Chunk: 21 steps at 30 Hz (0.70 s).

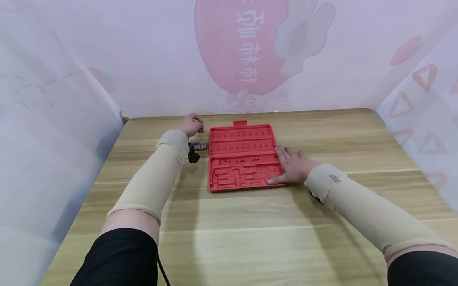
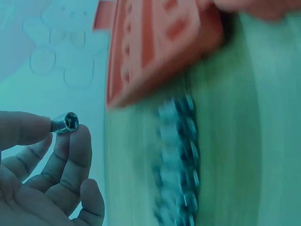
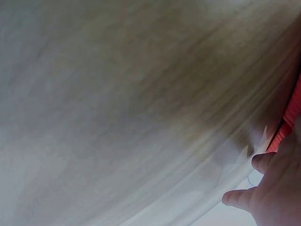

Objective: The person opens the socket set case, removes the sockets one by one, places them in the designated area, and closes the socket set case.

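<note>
Between thumb and fingertips my left hand (image 1: 192, 124) pinches a small chrome socket (image 2: 66, 123), its open end showing in the left wrist view. The socket is held above the table, just left of a red tool case (image 1: 236, 140) that lies spread open with moulded, unfilled slots. My right hand (image 1: 295, 165) rests on the case's right edge, fingers extended and thumb over the lower corner. Left of the case, a row of metal sockets (image 1: 199, 146) lies close together; they look blurred in the left wrist view.
The wooden table (image 1: 243, 234) runs up to a pale printed backdrop (image 1: 157, 59) at the back and sides. A black wrist camera (image 1: 193, 155) hangs under the left wrist beside the socket row. A dark cable (image 1: 163, 270) trails near the left sleeve.
</note>
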{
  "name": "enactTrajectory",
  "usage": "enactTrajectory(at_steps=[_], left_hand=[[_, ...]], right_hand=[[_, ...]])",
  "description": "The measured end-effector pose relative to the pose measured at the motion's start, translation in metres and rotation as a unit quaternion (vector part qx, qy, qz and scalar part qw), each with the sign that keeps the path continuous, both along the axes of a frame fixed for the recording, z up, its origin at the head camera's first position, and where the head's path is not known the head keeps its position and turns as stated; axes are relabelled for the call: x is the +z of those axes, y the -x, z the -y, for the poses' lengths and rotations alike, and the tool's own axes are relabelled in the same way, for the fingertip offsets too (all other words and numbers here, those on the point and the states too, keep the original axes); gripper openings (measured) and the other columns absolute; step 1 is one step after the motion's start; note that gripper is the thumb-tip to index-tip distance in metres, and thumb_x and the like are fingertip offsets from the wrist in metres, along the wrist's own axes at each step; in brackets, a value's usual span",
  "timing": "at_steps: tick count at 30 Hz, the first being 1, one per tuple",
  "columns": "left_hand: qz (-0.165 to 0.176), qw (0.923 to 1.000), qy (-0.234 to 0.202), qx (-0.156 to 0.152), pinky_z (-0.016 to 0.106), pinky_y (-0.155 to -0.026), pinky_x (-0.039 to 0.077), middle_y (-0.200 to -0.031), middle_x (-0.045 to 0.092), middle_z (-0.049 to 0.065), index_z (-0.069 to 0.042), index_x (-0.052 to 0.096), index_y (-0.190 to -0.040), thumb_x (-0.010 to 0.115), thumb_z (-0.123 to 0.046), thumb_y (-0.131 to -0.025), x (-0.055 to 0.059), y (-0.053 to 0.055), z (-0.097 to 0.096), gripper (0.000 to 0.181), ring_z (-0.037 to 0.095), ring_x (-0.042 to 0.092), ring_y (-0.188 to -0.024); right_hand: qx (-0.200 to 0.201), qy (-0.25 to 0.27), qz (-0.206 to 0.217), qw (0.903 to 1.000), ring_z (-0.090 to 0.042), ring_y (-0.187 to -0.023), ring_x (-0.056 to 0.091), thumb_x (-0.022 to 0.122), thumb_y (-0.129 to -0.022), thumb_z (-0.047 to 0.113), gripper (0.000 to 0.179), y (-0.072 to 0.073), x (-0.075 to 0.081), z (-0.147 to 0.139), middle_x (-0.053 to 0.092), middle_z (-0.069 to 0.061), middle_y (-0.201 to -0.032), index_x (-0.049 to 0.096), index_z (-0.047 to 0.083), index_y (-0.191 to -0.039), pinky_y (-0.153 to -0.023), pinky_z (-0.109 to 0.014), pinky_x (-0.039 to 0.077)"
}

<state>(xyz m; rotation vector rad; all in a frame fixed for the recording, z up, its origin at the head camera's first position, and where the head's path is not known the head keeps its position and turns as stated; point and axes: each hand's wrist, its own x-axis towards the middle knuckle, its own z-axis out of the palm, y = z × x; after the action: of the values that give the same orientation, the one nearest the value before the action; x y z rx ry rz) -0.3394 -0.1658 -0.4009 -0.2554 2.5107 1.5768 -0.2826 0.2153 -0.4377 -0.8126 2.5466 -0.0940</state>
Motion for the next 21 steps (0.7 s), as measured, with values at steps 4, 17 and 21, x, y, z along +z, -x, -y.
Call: enactTrajectory(at_steps=[4, 17, 21], left_hand=[[0.021, 0.9993, 0.03, -0.01, 0.039, -0.087, 0.048, -0.106, 0.058, 0.019, 0.0, 0.048, -0.107, 0.046, 0.0, -0.103, -0.003, -0.003, 0.021, 0.004, 0.027, 0.064, -0.095], [0.042, 0.9799, 0.185, -0.061, 0.03, -0.071, 0.044, -0.088, 0.056, 0.009, 0.004, 0.052, -0.1, 0.047, -0.001, -0.097, -0.009, -0.025, 0.081, 0.008, 0.021, 0.053, -0.082], [0.047, 0.9706, 0.226, -0.07, 0.033, -0.07, 0.042, -0.088, 0.055, 0.01, 0.004, 0.054, -0.097, 0.046, -0.001, -0.092, -0.008, -0.03, 0.085, 0.011, 0.024, 0.05, -0.083]], right_hand=[[-0.001, -0.001, 0.001, 1.0, -0.045, -0.154, -0.002, 0.053, -0.083, 0.087, 0.134, 0.001, -0.001, -0.002, -0.008, -0.023, -0.169, -0.006, -0.005, -0.161, -0.115, -0.073, 0.001], [0.003, 0.004, 0.0, 1.0, -0.046, -0.154, -0.002, 0.054, -0.084, 0.085, 0.133, 0.001, -0.001, -0.001, -0.007, -0.024, -0.169, -0.005, -0.005, -0.161, -0.114, -0.074, 0.001], [0.001, -0.001, -0.001, 1.0, -0.045, -0.154, -0.002, 0.055, -0.085, 0.085, 0.132, 0.001, -0.001, -0.001, -0.007, -0.023, -0.169, -0.005, -0.005, -0.161, -0.115, -0.074, 0.001]])
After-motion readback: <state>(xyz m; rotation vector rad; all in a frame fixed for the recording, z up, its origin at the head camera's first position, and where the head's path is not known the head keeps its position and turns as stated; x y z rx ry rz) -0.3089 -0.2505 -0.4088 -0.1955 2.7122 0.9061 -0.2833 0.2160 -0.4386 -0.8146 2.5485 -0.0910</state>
